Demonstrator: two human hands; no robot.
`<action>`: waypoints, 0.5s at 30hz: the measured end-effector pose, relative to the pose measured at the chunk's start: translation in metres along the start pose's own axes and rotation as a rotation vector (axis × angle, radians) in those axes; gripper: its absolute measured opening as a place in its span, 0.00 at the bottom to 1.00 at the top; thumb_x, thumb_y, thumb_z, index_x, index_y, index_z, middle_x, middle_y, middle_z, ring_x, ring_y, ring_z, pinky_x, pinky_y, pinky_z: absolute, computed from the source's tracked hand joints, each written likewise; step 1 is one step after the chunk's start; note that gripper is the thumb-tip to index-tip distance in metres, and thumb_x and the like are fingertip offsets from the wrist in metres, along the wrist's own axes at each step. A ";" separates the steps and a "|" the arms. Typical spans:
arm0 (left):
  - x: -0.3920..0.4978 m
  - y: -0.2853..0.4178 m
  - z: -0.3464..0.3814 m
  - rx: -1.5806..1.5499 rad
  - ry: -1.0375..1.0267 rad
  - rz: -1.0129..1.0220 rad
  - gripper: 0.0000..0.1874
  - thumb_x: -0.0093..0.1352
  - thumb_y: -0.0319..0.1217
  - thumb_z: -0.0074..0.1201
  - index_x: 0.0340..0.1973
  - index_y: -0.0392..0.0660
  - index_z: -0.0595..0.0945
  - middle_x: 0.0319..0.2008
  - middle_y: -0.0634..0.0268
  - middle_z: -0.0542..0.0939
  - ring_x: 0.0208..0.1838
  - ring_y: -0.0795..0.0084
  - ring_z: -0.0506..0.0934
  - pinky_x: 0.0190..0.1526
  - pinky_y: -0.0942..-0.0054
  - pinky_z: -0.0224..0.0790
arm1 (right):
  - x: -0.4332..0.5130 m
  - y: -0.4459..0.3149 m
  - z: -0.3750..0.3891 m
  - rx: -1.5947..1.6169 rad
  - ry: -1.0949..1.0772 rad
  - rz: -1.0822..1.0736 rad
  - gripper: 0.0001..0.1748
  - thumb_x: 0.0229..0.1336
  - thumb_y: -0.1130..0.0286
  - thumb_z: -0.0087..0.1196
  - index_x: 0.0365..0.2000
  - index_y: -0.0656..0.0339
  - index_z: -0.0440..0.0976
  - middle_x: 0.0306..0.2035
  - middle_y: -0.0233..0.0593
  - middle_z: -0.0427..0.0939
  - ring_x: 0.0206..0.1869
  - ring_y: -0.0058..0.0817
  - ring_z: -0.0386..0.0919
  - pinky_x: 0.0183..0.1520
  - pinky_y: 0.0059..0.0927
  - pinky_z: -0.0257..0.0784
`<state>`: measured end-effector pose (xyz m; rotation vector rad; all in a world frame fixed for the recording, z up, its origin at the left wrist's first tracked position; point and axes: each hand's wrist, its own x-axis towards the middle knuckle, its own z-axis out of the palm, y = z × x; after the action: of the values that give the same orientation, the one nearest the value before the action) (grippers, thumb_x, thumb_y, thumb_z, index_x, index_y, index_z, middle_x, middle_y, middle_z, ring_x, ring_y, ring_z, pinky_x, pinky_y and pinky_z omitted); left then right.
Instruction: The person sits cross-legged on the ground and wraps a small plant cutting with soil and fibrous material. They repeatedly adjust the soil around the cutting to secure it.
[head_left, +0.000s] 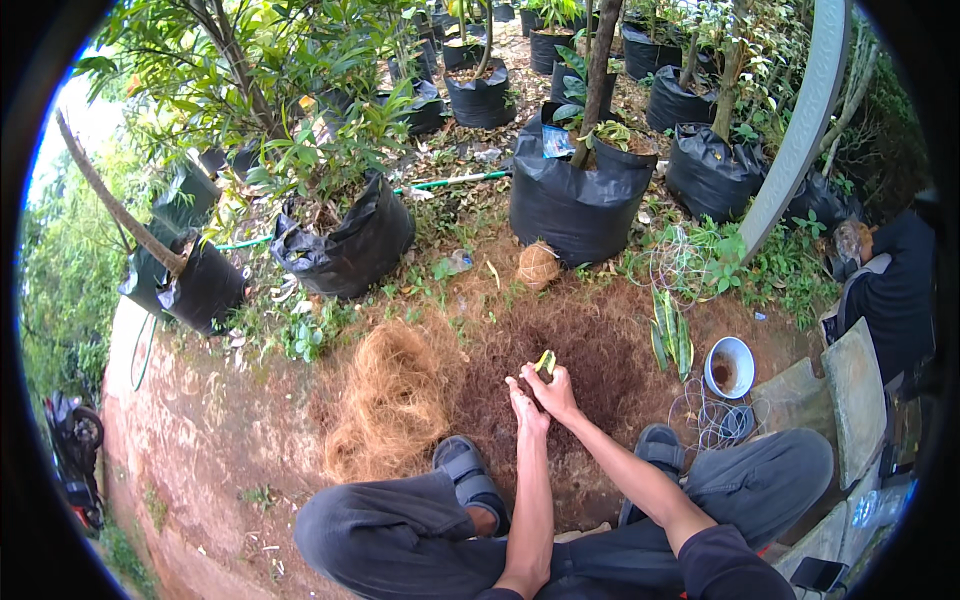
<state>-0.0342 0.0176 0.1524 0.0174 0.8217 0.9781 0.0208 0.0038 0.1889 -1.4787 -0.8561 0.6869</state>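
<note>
My right hand (553, 390) is closed around a small yellow-edged green leaf cutting (546, 361), whose tip sticks up past the fingers. My left hand (526, 409) is cupped right against it, with dark soil on the palm; whether it grips anything is hidden. Both hands are over a patch of dark, fibrous soil (480, 397). To the left lies a heap of tan coconut fibre (394, 390). A fibre ball wound with string (538, 265) sits beyond the soil. Several long variegated leaves (672, 330) lie to the right, near a white bucket (729, 367) with brown residue inside.
Black grow bags with plants (581, 195) stand along the far side. Thin wire or string (712, 420) lies tangled by the bucket. A grey post (799, 135) rises at the right, near stone slabs (855, 397). Another person's dark sleeve (900, 285) is at the right edge.
</note>
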 end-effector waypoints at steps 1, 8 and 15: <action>-0.002 0.001 0.001 -0.009 -0.040 -0.028 0.32 0.70 0.60 0.31 0.45 0.45 0.77 0.41 0.63 0.79 0.47 0.65 0.76 0.52 0.64 0.68 | 0.002 0.002 0.000 0.064 0.017 0.010 0.15 0.56 0.64 0.58 0.24 0.68 0.78 0.21 0.35 0.80 0.23 0.17 0.73 0.26 0.27 0.68; -0.009 0.004 0.018 -0.194 -0.346 -0.042 0.16 0.68 0.40 0.51 0.43 0.42 0.79 0.44 0.64 0.81 0.49 0.68 0.76 0.56 0.69 0.65 | 0.022 0.004 -0.016 0.331 0.128 0.412 0.15 0.57 0.60 0.59 0.27 0.64 0.76 0.28 0.37 0.80 0.30 0.21 0.78 0.34 0.24 0.73; -0.016 0.003 0.020 -0.065 -0.385 -0.015 0.16 0.66 0.29 0.52 0.49 0.39 0.76 0.49 0.63 0.78 0.52 0.69 0.75 0.58 0.69 0.64 | 0.027 -0.004 -0.018 0.361 0.152 0.393 0.15 0.58 0.60 0.58 0.28 0.64 0.75 0.29 0.38 0.80 0.30 0.21 0.77 0.34 0.25 0.73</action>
<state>-0.0288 0.0143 0.1781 0.1390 0.4356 0.9486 0.0500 0.0160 0.1962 -1.3564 -0.3011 0.9503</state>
